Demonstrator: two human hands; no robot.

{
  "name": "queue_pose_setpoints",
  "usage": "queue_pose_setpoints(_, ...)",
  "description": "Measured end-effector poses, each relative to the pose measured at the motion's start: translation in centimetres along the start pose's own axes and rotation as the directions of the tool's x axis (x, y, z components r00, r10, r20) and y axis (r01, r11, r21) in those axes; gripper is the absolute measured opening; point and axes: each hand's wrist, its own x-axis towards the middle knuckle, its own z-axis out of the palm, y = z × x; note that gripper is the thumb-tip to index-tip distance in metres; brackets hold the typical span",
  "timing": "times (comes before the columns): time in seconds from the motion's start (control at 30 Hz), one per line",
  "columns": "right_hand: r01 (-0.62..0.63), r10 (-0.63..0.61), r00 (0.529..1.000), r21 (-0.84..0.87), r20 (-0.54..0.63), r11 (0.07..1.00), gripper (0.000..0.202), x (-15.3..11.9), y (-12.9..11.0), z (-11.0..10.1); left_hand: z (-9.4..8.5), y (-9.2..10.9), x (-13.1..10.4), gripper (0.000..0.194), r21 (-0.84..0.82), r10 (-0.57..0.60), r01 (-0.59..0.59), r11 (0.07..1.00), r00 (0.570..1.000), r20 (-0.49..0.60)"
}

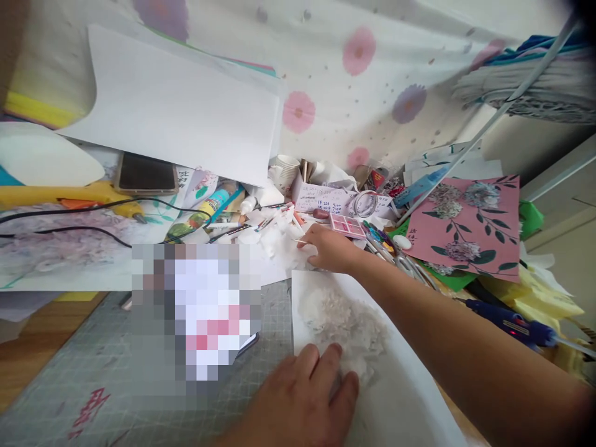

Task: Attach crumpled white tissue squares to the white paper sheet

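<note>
My left hand [302,397] rests on a white sheet of paper [400,379], its fingers loosely bent and apart with nothing in them. Beside its fingertips, fluffy white paper flowers [339,316] lie on that sheet. My right hand [330,249] reaches past them to a heap of white scraps [274,233]. Its fingers are drawn together around a thin pale stick [300,241], whose exact kind I cannot make out. A small box of pink colours [348,226] sits just beyond the right hand.
A blurred-out screen [209,310] lies on the green cutting mat [93,347]. A blue glue gun [507,323] and a pink flower card [465,230] are at right. Black cables [93,205] cross the left side. Paper cups [285,171] stand at the back.
</note>
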Motion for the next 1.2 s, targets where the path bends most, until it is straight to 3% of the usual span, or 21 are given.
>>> queue_pose_setpoints(0.17, -0.026, 0.026, 0.998, -0.008, -0.055, 1.000, 0.017, 0.5, -0.7, -0.1, 0.3, -0.1, 0.1, 0.033, 0.014, 0.004, -0.004, 1.000, 1.000, 0.008)
queue_pose_setpoints(0.27, -0.007, 0.013, 0.990, 0.045, -0.143, 0.999, 0.013, -1.0, -0.5, -0.9, 0.2, -0.2, 0.1, 0.036, -0.016, 0.024, -0.023, 1.000, 0.999, 0.042)
queue_pose_setpoints(0.4, 0.060, -0.022, 0.967, 0.144, -0.255, 0.988, 0.011, -6.8, -1.0, -2.0, -0.7, -0.3, 0.1, 0.060, -0.140, 0.034, -0.019, 0.990, 0.994, 0.104)
queue_pose_setpoints(0.5, 0.136, -0.083, 0.952, 0.165, -0.295, 0.977, 0.012, -12.4, -2.5, -1.8, -1.4, -0.2, 0.2, 0.059, -0.196, -0.011, 0.041, 0.980, 0.989, 0.149)
queue_pose_setpoints(0.67, 0.222, -0.237, 0.934, -0.087, -0.268, 0.971, 0.021, -18.0, -4.4, 0.0, -1.7, -0.3, 0.3, 0.044, -0.220, -0.024, 0.049, 0.974, 0.993, 0.118)
queue_pose_setpoints(0.77, 0.240, -0.259, 0.944, -0.115, -0.202, 0.964, 0.027, -18.6, -4.3, 0.6, -1.6, -0.4, 0.2, 0.021, -0.242, -0.031, 0.038, 0.969, 0.999, 0.033)
queue_pose_setpoints(0.83, 0.240, -0.260, 0.947, -0.123, -0.190, 0.963, 0.027, -18.5, -4.0, 0.7, -1.6, -0.5, 0.1, 0.019, -0.253, -0.024, 0.018, 0.967, 0.999, -0.022)
queue_pose_setpoints(0.93, 0.240, -0.256, 0.947, -0.099, -0.196, 0.966, 0.026, -18.3, -3.7, 0.9, -1.7, -0.3, 0.1, 0.032, -0.187, -0.022, 0.013, 0.982, 0.999, -0.047)
queue_pose_setpoints(1.03, 0.250, -0.255, 0.951, -0.053, -0.173, 0.967, 0.024, -18.2, -3.6, 1.0, -1.9, 0.2, 0.2, 0.049, -0.099, -0.090, 0.094, 0.991, 0.995, 0.040)
queue_pose_setpoints(1.13, 0.212, -0.161, 0.957, 0.204, -0.239, 0.956, 0.023, -18.7, -3.2, 0.0, -1.9, 0.6, 0.4, 0.053, -0.053, -0.144, 0.152, 0.987, 0.980, 0.135)
queue_pose_setpoints(1.2, 0.157, -0.006, 0.948, 0.452, -0.319, 0.878, 0.027, -19.4, -2.9, -1.1, -1.9, 0.7, 0.5, 0.054, -0.043, -0.151, 0.160, 0.986, 0.975, 0.166)
